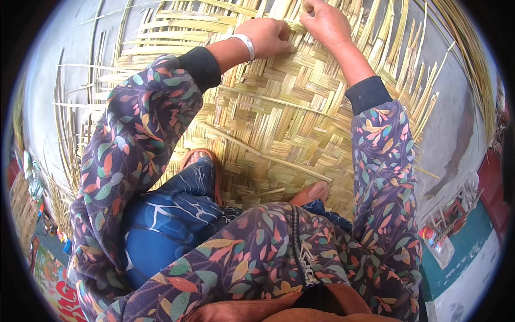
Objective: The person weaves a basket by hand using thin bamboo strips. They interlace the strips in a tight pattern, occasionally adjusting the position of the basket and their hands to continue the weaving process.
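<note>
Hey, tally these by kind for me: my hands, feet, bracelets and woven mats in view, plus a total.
Hands: 2 (left hand, right hand)
Feet: 2 (left foot, right foot)
Bracelets: 1 (silver bracelet)
Woven mats: 1 (yellowish woven mat)
Total: 6

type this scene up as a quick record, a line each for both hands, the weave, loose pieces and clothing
left hand: fingers curled down at the weave, exact grip hidden
right hand: fingers curled, close beside the left; grip unclear
woven mat: yellow-green strips, crisscrossed; unwoven ends splay out left and right
loose strip: lies slantwise across the mat
jacket: dark, colourful leaf pattern
bracelet: silvery, left wrist
</note>
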### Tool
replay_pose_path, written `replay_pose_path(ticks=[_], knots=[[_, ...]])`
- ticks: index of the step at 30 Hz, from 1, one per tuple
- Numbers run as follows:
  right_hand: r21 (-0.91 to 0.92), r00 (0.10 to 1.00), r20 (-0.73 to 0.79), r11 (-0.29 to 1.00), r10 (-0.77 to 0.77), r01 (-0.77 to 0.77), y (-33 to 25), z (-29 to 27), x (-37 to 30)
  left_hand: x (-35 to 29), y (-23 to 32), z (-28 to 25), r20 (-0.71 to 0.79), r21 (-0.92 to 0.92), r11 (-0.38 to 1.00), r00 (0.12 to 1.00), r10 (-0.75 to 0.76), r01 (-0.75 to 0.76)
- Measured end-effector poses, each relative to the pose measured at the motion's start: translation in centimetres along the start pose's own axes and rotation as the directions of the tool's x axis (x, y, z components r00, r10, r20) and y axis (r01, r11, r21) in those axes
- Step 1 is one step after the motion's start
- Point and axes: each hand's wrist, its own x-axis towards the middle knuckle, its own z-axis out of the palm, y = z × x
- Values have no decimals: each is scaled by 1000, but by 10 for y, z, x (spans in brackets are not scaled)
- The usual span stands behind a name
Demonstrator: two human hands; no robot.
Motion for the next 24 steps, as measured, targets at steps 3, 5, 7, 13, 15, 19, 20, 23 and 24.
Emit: replay_pose_path(ticks=[3, 5, 7, 13, 15, 19, 20, 23, 24], knots=[[28, 1000, -8, 1000, 6, -6, 1, 2, -1, 1, 0, 3, -21, 0, 1000, 1000, 1, -1], [49, 1000, -8, 999, 5, -4, -2, 1, -2, 1, 0, 7, -59, 16, 1000, 998, 20, -19], [33, 1000, -7, 999, 12, -12, -3, 2, -2, 4, -2, 9, -63, 54, 998, 998, 26, -23], [-18, 998, -55, 1000, -2, 1, -8, 3, -8, 9, 0, 7, -33, 90, 995, 999, 39, -36], [-31, 996, -74, 999, -39, 37, -6, 2, -7, 15, -10, 6, -31, 62, 995, 996, 83, -81], [59, 993, -97, 996, -63, 69, 0, 3, -8, 19, -20, 4, -52, 43, 991, 990, 128, -125], [86, 993, -89, 993, -74, 82, 4, 1, -9, 15, -14, 4, -56, 35, 993, 992, 110, -108], [137, 979, -133, 975, -154, 172, 11, 2, -13, 2, -2, 0, -63, 73, 997, 997, 45, -41], [130, 963, -189, 967, -193, 219, 11, 5, -18, -2, 2, 2, -86, 79, 997, 996, 33, -26]])
